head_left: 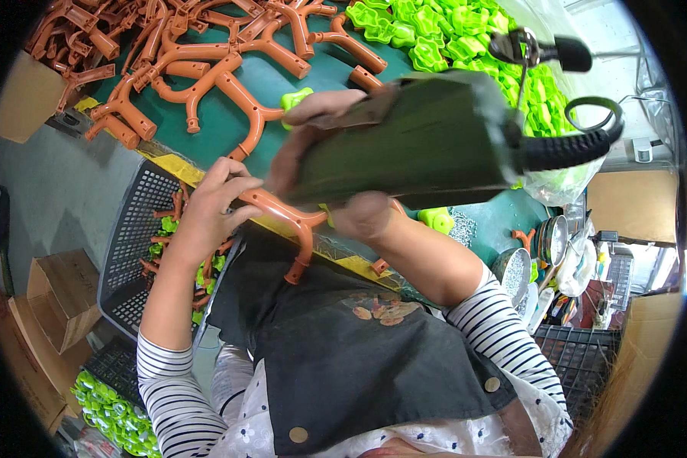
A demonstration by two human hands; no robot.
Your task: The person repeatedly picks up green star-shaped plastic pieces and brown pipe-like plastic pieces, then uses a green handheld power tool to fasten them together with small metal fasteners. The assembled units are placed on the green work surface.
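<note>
My left hand point(220, 200) pinches one end of an orange-brown, branch-shaped plastic piece point(282, 214) at the table's near edge. My right hand point(362, 214) is wrapped around a bulky dark green corded power tool point(412, 141), apparently an electric screwdriver. The tool is smeared by motion, and its working end is hidden. A black coiled cord point(569, 151) leaves its far right end, near a metal hook point(523, 47). Beyond my hands, another forked branch piece point(240, 107) lies on the green table point(214, 137), with a bright green plastic piece point(295, 99) beside it.
Brown branch pieces point(153, 46) heap at the back left; bright green pieces point(443, 30) pile at the back right. A grey basket point(130, 237) of assembled parts stands at left, near cardboard boxes point(61, 298). At right are small silver parts point(463, 229) and metal bowls point(513, 271).
</note>
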